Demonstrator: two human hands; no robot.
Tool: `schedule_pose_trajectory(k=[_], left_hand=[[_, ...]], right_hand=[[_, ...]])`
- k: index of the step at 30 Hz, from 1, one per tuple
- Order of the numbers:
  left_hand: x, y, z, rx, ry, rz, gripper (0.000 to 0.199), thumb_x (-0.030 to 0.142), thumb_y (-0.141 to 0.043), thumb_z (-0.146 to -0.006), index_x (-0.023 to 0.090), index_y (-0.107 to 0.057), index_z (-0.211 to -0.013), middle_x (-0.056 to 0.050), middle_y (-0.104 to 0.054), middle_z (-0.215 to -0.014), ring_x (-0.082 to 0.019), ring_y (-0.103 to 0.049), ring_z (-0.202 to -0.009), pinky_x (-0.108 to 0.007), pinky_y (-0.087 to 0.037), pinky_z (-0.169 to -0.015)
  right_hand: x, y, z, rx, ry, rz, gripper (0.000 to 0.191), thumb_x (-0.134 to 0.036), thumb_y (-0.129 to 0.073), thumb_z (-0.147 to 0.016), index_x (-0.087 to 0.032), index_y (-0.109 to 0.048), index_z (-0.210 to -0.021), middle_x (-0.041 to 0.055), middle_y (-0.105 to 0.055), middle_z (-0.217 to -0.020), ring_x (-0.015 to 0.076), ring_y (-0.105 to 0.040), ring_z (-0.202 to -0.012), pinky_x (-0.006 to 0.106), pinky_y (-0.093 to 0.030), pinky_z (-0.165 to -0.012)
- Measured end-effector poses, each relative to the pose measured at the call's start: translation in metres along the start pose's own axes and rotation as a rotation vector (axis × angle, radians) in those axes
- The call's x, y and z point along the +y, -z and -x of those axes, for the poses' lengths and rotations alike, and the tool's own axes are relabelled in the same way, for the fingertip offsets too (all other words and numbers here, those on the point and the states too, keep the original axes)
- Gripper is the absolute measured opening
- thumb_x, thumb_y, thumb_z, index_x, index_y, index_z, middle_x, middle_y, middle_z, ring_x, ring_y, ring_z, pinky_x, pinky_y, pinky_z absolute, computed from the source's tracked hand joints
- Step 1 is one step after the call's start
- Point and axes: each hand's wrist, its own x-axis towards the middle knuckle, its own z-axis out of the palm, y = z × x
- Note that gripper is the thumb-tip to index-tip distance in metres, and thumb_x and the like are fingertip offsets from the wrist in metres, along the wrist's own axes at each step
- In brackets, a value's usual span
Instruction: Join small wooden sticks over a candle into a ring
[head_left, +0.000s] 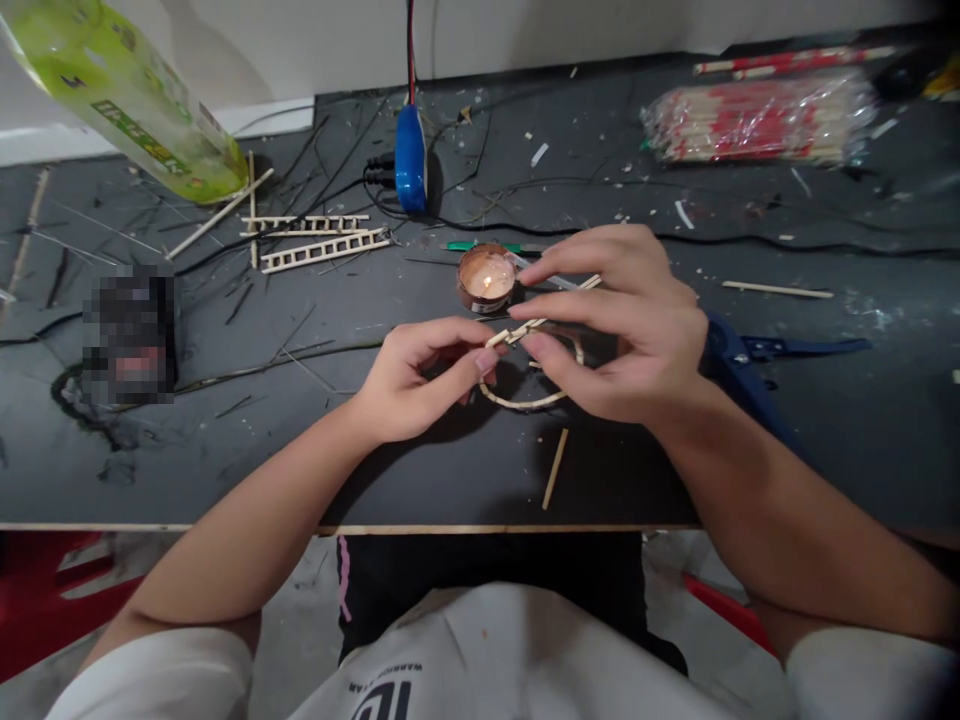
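A small ring bent from a thin, pale wooden stick (525, 404) is between my hands, just above the dark table. My left hand (412, 380) pinches its left side between thumb and fingers. Above and to the right, my right hand (622, 320) has its thumb and middle finger closed around straight stick pieces at the ring's upper edge, while its index finger reaches toward the candle. The lit candle (486, 280) burns in a round, brownish cup right behind the ring. Nearer to me lies a short loose stick (555, 468).
Blue-handled pliers (739, 375) lie beside my right wrist. Two ladder-like stick pieces (322, 250), a blue power hub (410, 160) and a green bottle (142, 110) are behind on the left. A plastic-wrapped stick bundle (757, 120) lies at back right. Cables cross the table.
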Motion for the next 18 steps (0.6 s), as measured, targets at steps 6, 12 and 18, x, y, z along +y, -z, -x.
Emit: schedule_pose_trajectory(k=[6, 12, 18], left_hand=[[0.000, -0.001, -0.001, 0.019, 0.028, -0.007, 0.015, 0.027, -0.072, -0.097, 0.016, -0.078, -0.104, -0.006, -0.073, -0.081, -0.011, -0.064, -0.066, -0.020, -0.055, -0.058], [0.002, -0.002, -0.002, -0.001, 0.054, -0.004, 0.016, 0.028, -0.073, -0.096, 0.015, -0.078, -0.103, -0.005, -0.071, -0.078, -0.010, -0.061, -0.062, -0.021, -0.053, -0.058], [0.005, -0.004, -0.002, 0.024, 0.047, -0.061, 0.019, 0.032, -0.074, -0.095, 0.014, -0.078, -0.099, -0.005, -0.071, -0.074, -0.011, -0.061, -0.060, -0.021, -0.051, -0.057]], right_hand=[[0.000, -0.003, 0.003, 0.005, 0.034, 0.057, 0.027, -0.017, -0.078, -0.084, -0.038, -0.077, -0.101, -0.0003, -0.077, -0.116, 0.0296, -0.068, -0.111, 0.056, -0.058, -0.099], [0.003, -0.009, 0.003, 0.023, 0.051, 0.037, 0.022, -0.015, -0.078, -0.081, -0.032, -0.076, -0.096, 0.0015, -0.078, -0.112, 0.0285, -0.068, -0.107, 0.055, -0.060, -0.095], [0.002, -0.013, 0.001, 0.033, 0.063, 0.013, 0.014, -0.015, -0.079, -0.077, -0.025, -0.076, -0.087, 0.0037, -0.079, -0.107, 0.0279, -0.069, -0.104, 0.052, -0.059, -0.093]])
